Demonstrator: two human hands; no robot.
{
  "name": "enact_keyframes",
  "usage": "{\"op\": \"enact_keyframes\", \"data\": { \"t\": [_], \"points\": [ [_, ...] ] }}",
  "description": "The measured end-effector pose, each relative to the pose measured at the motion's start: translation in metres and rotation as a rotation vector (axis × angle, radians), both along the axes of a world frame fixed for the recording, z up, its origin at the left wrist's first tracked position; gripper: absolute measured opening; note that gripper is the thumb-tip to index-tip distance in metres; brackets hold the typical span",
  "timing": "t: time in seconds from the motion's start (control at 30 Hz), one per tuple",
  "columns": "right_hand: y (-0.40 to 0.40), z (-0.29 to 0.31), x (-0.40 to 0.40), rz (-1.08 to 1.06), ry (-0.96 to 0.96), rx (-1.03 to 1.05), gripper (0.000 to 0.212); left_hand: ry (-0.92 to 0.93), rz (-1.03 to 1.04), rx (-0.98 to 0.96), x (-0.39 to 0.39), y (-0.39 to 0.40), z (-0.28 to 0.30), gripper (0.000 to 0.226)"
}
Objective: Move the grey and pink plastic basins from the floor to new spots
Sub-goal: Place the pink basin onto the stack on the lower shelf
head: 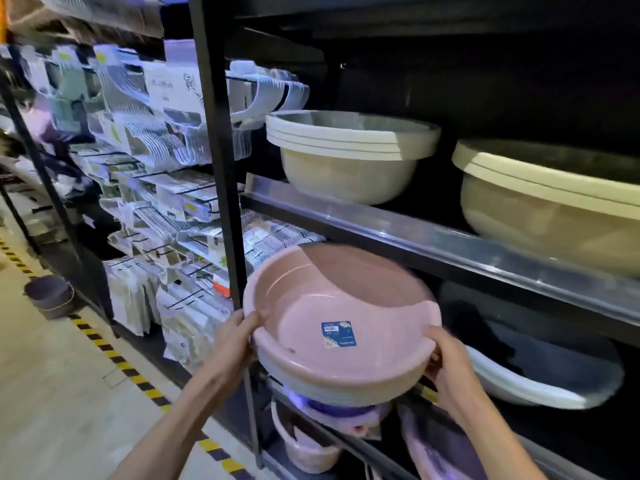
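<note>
I hold a round pink plastic basin point(311, 306) with a blue label inside, at the front of a dark shelf unit. My left hand point(242, 336) grips its left rim and my right hand point(446, 358) grips its right rim. The basin sits on or just above a stack of pale basins point(304, 386); I cannot tell whether they touch. A grey basin point(50, 292) stands on the floor far to the left, close to the shelf base.
The upper shelf point(415, 237) carries a stack of beige basins point(349, 157) and a larger beige basin point(554, 209). A pale blue-grey basin point(554, 368) lies to the right. Pink buckets point(308, 448) sit below. Packaged goods hang left of the black upright post point(221, 168). Yellow-black tape point(114, 355) lines the floor.
</note>
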State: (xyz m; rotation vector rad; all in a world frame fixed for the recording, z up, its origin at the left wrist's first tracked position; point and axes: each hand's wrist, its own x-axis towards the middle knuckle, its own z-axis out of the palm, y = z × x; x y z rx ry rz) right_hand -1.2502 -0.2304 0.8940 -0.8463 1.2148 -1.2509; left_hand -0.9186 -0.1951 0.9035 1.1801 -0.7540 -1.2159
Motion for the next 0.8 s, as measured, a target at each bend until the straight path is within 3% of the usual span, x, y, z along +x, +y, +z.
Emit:
{"op": "enact_keyframes", "data": {
  "t": [0.23, 0.37, 0.53, 0.57, 0.67, 0.8],
  "points": [
    [-0.033, -0.001, 0.033, -0.159, 0.015, -0.028, 0.040, 0.057, -0.175, 0.019, 0.036, -0.081, -0.007, 0.068],
    [-0.048, 0.000, 0.044, -0.197, 0.003, -0.038, 0.023, 0.067, -0.215, 0.045, 0.041, -0.123, -0.014, 0.062],
    [-0.072, -0.010, 0.044, -0.224, 0.016, -0.020, 0.063, 0.105, -0.266, 0.029, 0.038, -0.164, -0.026, 0.068],
    [-0.075, -0.012, 0.044, -0.245, 0.015, -0.006, 0.061, 0.110, -0.273, 0.029, 0.037, -0.171, -0.029, 0.064],
    [-0.084, -0.014, 0.047, -0.308, 0.003, 0.023, 0.030, 0.091, -0.298, 0.022, 0.034, -0.186, -0.030, 0.045],
    [-0.097, -0.019, 0.046, -0.343, 0.005, 0.045, 0.029, 0.070, -0.345, 0.028, 0.034, -0.204, -0.029, 0.048]
  ]
}}
